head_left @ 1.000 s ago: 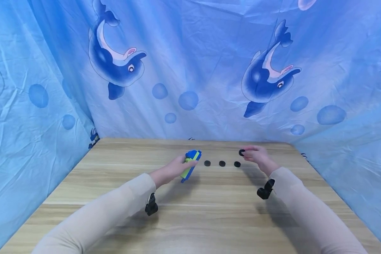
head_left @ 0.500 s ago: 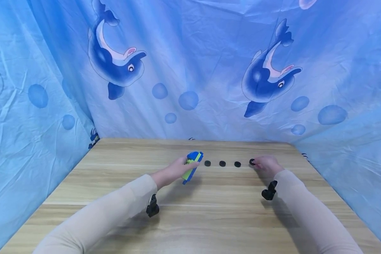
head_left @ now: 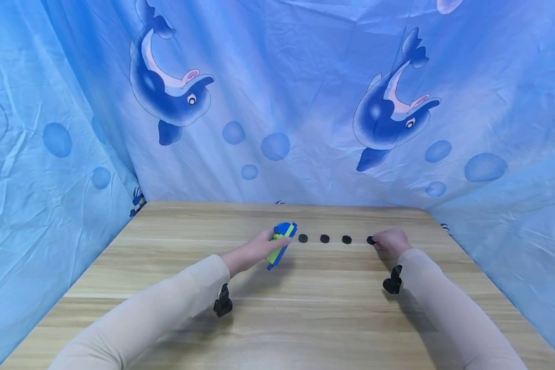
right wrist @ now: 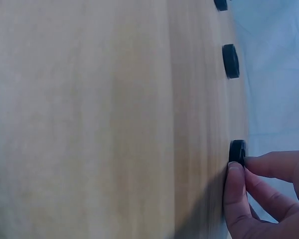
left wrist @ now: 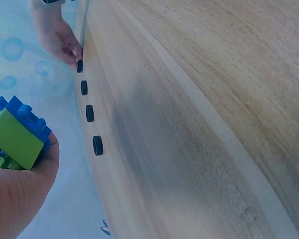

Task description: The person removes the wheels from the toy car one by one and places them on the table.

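Note:
In the head view, my left hand (head_left: 252,252) holds a blue and lime-green building-block toy (head_left: 275,254) above the table, tilted. The left wrist view shows the toy's green side (left wrist: 16,139) and blue studded parts, with part of it hidden behind the hand. My right hand (head_left: 392,240) pinches a small black toy wheel (head_left: 371,240) at the right end of a row. Thumb and fingertips grip its near edge in the right wrist view, where the wheel (right wrist: 237,149) touches the tabletop. Three more black wheels (head_left: 325,238) lie flat between the hands, spaced apart.
The wood-grain table (head_left: 314,318) reaches back to a blue curtain (head_left: 277,103) printed with dolphins and bubbles. Its far edge (head_left: 236,202) lies a little beyond the wheels. A black camera mount sits on each wrist, over pale sleeves (head_left: 166,293).
My right hand has brought its wheel down and to the right, from above the table to the end of the row. The left hand with the block toy has barely shifted.

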{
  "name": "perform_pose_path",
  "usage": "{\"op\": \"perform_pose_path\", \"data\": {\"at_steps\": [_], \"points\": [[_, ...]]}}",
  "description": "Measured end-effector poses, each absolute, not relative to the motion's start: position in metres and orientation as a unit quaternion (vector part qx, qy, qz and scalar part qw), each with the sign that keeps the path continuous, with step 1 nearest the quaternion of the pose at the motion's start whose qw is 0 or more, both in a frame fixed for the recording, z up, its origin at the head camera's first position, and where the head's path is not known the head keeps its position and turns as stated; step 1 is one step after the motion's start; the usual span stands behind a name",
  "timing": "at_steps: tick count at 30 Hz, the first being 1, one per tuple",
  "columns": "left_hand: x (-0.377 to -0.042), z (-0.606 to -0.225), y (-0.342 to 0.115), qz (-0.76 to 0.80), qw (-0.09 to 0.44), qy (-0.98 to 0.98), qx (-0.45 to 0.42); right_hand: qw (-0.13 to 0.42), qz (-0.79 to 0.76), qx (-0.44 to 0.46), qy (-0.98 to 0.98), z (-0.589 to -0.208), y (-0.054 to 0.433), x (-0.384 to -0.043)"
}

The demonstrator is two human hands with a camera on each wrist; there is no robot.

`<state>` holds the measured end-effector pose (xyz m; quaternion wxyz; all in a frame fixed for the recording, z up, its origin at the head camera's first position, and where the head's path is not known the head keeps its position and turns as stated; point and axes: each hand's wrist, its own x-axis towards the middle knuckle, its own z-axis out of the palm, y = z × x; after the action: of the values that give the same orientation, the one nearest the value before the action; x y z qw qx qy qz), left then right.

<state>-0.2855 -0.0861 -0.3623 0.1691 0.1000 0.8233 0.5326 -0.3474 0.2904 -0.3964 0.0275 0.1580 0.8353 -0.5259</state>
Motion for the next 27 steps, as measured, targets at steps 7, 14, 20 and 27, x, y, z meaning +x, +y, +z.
{"op": "perform_pose_path", "data": {"at_steps": [7, 14, 20, 27], "points": [[-0.284, -0.361, -0.086, 0.525, 0.167, 0.828, 0.106, 0.038, -0.503, 0.156, 0.849, -0.387, 0.292, -0.344], [-0.285, -0.36, -0.085, 0.508, 0.144, 0.842, 0.11, 0.025, -0.555, 0.091, 0.827, -0.362, 0.276, -0.34], [-0.285, -0.354, -0.082, 0.495, 0.122, 0.85, 0.13, 0.055, -0.563, 0.049, 0.823, -0.343, 0.251, -0.336], [-0.286, -0.345, -0.076, 0.447, 0.092, 0.878, 0.145, 0.076, -0.575, 0.021, 0.815, -0.328, 0.216, -0.329]]}}
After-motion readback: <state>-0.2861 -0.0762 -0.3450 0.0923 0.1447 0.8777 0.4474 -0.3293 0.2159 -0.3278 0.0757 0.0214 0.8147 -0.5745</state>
